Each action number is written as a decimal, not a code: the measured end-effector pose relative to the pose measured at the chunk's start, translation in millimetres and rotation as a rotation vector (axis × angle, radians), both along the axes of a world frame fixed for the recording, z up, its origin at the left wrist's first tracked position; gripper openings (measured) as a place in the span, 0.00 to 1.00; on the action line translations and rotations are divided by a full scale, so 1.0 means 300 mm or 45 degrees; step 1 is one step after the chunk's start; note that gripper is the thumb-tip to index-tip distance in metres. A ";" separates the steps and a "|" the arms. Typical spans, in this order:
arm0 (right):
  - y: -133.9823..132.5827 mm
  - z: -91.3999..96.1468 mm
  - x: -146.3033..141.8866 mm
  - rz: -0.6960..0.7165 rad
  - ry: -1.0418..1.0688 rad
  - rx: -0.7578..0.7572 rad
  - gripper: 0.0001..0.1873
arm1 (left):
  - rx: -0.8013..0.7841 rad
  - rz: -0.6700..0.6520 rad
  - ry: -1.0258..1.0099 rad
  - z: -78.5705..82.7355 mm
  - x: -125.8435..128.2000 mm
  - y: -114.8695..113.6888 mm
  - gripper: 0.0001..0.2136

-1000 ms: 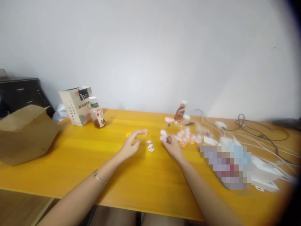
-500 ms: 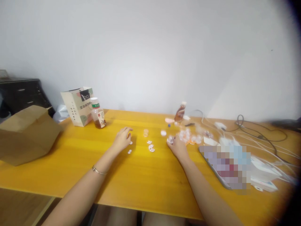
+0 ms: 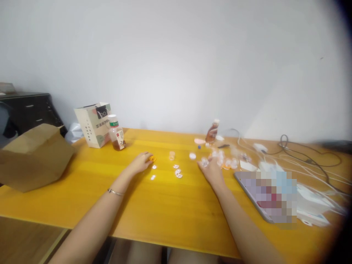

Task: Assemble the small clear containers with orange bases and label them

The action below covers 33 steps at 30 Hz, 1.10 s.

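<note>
My left hand (image 3: 140, 162) rests low over the table, its fingers loosely stretched and its tips at the left edge of a small orange ring-shaped piece (image 3: 153, 158). Small white discs (image 3: 154, 167) lie just in front of that hand. My right hand (image 3: 213, 171) has its thumb and fingers around a small clear piece (image 3: 204, 161), whose exact kind is blurred. Beyond and beside it is a cluster of clear and orange small pieces (image 3: 227, 163). Between the hands stand a small pale cup (image 3: 172, 155), a white cap (image 3: 192, 156) and several patterned white pieces (image 3: 178, 173).
At the left are a brown paper bag (image 3: 35, 157), a printed carton bag (image 3: 93, 126) and a labelled bottle (image 3: 117, 135). A brown drink bottle (image 3: 212, 132) stands at the back. Tablet-like device (image 3: 253, 198), white packets and cables (image 3: 310, 159) fill the right side.
My left hand has drawn back slightly to the left, and the orange ring shows more fully. My right hand has shifted a little right with the clear piece. The view has moved slightly.
</note>
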State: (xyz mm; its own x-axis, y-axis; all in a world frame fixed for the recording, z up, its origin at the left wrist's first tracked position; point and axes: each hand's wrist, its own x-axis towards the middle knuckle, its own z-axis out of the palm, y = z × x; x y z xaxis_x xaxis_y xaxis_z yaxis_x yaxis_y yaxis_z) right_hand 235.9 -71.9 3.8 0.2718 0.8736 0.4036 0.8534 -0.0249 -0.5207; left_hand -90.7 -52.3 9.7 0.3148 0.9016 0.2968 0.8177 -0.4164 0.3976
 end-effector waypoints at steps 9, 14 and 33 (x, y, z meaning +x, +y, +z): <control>-0.035 0.030 -0.048 0.235 0.146 0.180 0.18 | -0.004 0.043 -0.183 0.005 0.029 -0.004 0.12; -0.042 0.038 -0.060 0.308 0.157 0.191 0.16 | -0.184 -0.111 -0.304 0.056 0.011 -0.046 0.16; -0.072 0.020 -0.147 0.663 0.567 0.158 0.11 | -0.022 -0.114 0.027 0.053 0.072 -0.071 0.06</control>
State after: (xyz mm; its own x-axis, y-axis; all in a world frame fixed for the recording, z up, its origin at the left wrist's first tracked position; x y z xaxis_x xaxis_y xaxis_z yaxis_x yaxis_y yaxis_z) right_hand 191.8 -93.5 9.7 -0.0072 0.8899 0.4561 0.4428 0.4118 -0.7964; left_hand -69.2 -73.6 25.6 0.4005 0.8744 0.2740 0.7856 -0.4816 0.3884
